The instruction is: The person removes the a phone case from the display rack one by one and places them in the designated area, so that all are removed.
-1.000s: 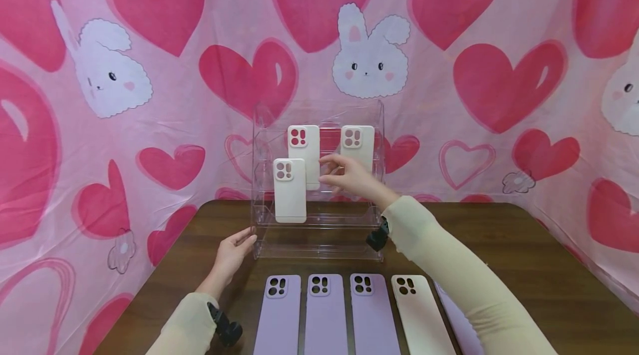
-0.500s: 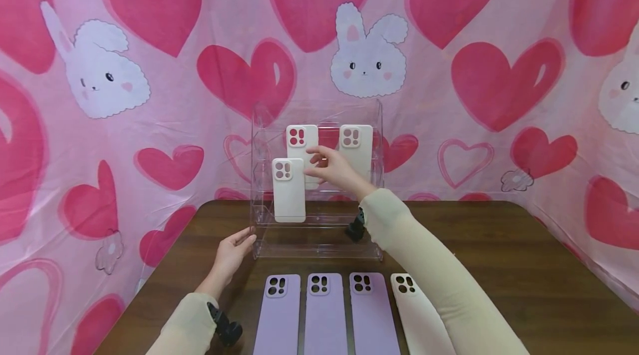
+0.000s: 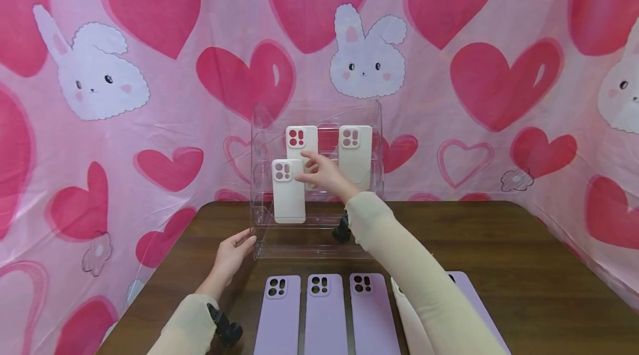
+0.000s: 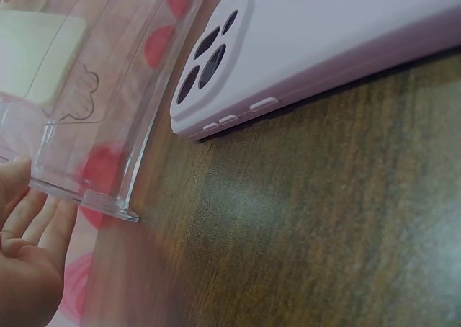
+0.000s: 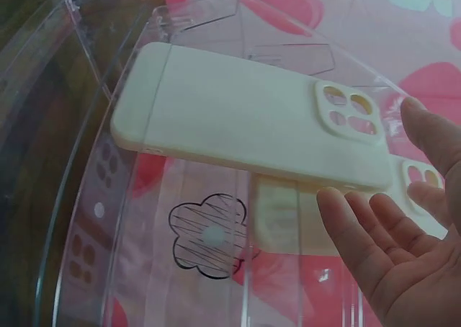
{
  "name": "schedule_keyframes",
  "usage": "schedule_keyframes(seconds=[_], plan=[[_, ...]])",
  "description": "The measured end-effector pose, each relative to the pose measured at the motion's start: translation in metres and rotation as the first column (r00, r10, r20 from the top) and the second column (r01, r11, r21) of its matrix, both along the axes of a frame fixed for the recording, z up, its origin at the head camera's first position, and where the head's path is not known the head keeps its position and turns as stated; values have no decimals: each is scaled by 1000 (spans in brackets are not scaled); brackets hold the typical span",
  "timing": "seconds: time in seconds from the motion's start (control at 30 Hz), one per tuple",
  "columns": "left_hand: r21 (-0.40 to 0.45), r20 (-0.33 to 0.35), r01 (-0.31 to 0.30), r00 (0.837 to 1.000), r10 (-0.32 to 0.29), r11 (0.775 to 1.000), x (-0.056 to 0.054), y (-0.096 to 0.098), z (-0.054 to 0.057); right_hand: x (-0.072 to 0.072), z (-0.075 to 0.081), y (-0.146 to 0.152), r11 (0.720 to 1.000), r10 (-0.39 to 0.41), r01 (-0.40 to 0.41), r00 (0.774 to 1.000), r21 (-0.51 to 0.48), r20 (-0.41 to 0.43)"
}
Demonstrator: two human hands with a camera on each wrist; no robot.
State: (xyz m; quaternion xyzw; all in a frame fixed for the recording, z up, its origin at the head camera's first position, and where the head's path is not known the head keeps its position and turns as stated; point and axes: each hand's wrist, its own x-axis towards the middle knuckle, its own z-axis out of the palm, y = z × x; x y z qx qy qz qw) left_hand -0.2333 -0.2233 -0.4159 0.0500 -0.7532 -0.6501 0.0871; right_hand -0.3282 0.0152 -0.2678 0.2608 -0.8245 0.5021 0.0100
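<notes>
A clear tiered display stand holds several cream phone cases upright. One cream phone case leans on a lower tier at the left; a second cream case is higher behind it, partly hidden by my right hand. Another cream case stands at the upper right. With fingers spread and extended, the right hand has its fingertips right at the front case's upper right edge. At the stand's lower left side, my left hand pinches the clear edge between thumb and fingers.
In front of the stand, lilac phone cases lie in a row on the wooden table. Under my right sleeve a cream case and a further lilac case are partly covered. A pink heart-print cloth hangs behind.
My right hand has moved left from between the upper cases to the lower front case's edge. The left hand has stayed at the stand's side, and the cases on the stand keep their places.
</notes>
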Motion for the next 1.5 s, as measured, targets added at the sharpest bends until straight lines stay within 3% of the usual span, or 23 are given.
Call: schedule_keyframes(seconds=[0.33, 0.63, 0.87, 1.5], plan=[[9, 6, 5, 1000, -5, 1000, 1, -1, -2, 1, -10, -5, 998, -52, 54, 996, 32, -67], [3, 3, 4, 1000, -4, 1000, 2, 0, 1, 2, -14, -8, 993, -117, 117, 981, -11, -152], [-7, 7, 2, 1000, -2, 1000, 3, 0, 2, 6, -14, -12, 984, -169, 159, 977, -80, -133], [-7, 7, -11, 1000, 11, 1000, 3, 0, 0, 19, -18, -11, 977, -135, 117, 986, -178, -98]])
